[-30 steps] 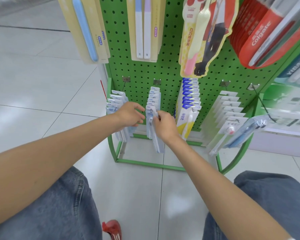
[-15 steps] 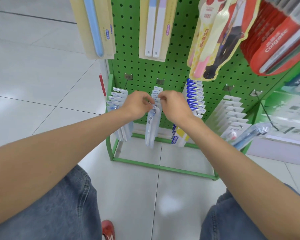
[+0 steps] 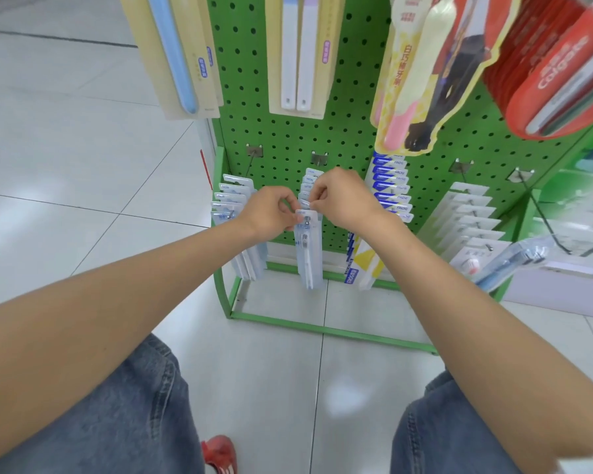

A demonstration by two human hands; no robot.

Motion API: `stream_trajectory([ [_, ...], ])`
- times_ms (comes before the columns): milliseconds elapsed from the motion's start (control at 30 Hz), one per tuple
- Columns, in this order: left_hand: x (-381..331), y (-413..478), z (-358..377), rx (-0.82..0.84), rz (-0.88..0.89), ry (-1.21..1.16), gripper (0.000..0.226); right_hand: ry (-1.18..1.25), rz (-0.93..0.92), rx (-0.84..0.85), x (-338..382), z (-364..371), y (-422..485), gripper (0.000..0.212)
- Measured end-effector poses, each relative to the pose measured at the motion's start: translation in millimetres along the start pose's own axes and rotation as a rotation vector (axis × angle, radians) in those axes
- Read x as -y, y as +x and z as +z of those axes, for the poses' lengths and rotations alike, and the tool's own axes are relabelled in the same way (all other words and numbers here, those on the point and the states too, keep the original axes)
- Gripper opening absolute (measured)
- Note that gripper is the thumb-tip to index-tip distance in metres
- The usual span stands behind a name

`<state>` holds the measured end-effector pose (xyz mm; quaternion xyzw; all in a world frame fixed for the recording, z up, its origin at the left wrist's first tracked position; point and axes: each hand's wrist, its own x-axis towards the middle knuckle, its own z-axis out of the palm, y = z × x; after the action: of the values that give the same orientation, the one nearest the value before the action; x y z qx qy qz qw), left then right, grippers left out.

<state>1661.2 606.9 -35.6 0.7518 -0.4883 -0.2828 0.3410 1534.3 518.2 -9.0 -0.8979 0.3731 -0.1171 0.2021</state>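
Observation:
A clear blister pack with a toothbrush hangs at the front of the second hook on the green pegboard rack. My left hand pinches the pack's top left corner. My right hand pinches its top edge from the right, over the hook's tip. Behind it, more of the same packs fill that hook. The pack's lower part dangles free above the rack's base.
Neighbouring hooks carry clear packs on the left, blue and yellow packs and white packs on the right. Larger toothbrush cards and red packs hang above. The green base frame rests on tiled floor; my knees are below.
Both hands rose from the pack's lower part to its top at the hook. The pack went from tilted out toward me to hanging straight. The camera moved closer.

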Motion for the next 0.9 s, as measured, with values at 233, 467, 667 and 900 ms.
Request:
stream_trajectory([
  [233,-3.5,-1.3,1.1,0.002,-0.021,0.010,0.011,-0.104,0.050,-0.058,-3.6,-7.5,-14.0,0.019],
  [467,-8.8,-5.5,2.5,-0.010,-0.047,-0.020,0.015,-0.082,0.005,-0.120,-8.5,-15.0,-45.2,0.031],
  [667,-24.7,-17.9,0.7,-0.072,-0.123,-0.086,0.026,-0.026,-0.031,-0.222,-17.1,-18.0,-79.0,0.035],
  [900,-54.4,-55.8,15.8,0.242,0.043,-0.187,0.030,0.388,0.048,-0.319,-27.1,-23.4,-110.0,0.020],
])
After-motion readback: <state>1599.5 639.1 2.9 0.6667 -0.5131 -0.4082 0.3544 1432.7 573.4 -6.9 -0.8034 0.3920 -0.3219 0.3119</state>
